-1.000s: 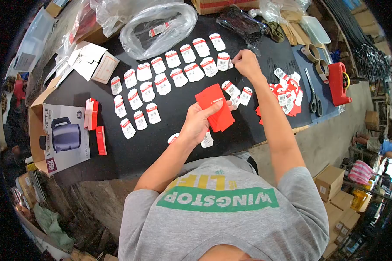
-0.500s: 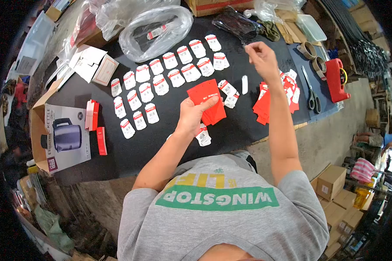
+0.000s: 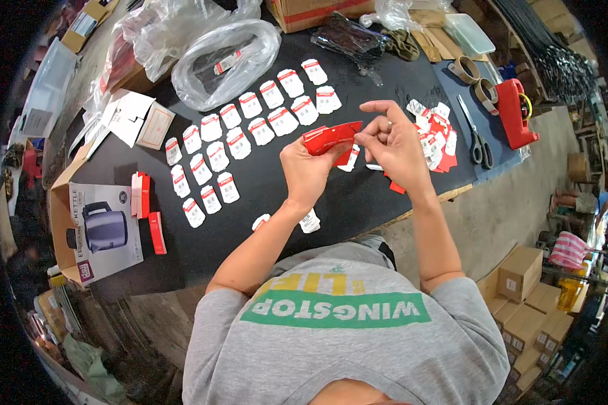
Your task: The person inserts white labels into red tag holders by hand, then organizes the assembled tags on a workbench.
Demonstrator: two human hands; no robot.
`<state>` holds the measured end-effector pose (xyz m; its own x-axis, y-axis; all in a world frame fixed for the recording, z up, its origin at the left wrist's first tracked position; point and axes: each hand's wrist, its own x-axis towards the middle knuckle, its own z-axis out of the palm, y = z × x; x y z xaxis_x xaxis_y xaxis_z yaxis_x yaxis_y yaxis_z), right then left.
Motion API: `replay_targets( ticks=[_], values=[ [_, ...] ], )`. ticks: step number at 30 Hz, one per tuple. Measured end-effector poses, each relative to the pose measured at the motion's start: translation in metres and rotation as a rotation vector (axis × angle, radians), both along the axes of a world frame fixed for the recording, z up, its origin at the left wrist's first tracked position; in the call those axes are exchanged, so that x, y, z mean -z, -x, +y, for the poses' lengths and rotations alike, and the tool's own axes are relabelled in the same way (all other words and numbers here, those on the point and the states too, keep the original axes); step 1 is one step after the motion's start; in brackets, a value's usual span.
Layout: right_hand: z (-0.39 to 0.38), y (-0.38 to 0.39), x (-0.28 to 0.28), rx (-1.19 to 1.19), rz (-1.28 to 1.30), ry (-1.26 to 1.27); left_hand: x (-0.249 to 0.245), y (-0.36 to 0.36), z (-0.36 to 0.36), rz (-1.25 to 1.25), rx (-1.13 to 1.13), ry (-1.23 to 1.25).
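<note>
My left hand is closed around a small stack of red tags, tilted so their edges show. Close to the stack's right end is my right hand, its thumb and fingers bent together and the index finger raised. Whatever it pinches is too small to make out. Beyond my hands, white tags with red tops lie in rows on the black tabletop. A loose pile of red and white tags is to the right of my right hand. A bundle of thin black strings lies at the back.
Scissors, tape rolls and a red tape dispenser are at the right. An electric kettle box and red tag bundles stand at the left. Clear plastic bags and a carton are at the back.
My right hand has come down from beside the black strings to the red tags. My left hand has tilted the tags and raised them slightly. The view has shifted a little.
</note>
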<state>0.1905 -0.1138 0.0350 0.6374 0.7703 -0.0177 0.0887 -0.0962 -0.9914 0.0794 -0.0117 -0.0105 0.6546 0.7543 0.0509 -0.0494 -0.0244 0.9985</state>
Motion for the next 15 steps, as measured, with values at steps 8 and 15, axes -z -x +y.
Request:
replay_targets(
  ticks=[8, 15],
  values=[
    [-0.016, -0.001, 0.003, 0.059, 0.094, -0.063, 0.018, -0.010, -0.005, -0.038, -0.046, -0.108],
    [-0.032, -0.005, 0.000, 0.091, 0.185, -0.087, 0.008, -0.017, -0.009, -0.135, 0.013, -0.544]
  ],
)
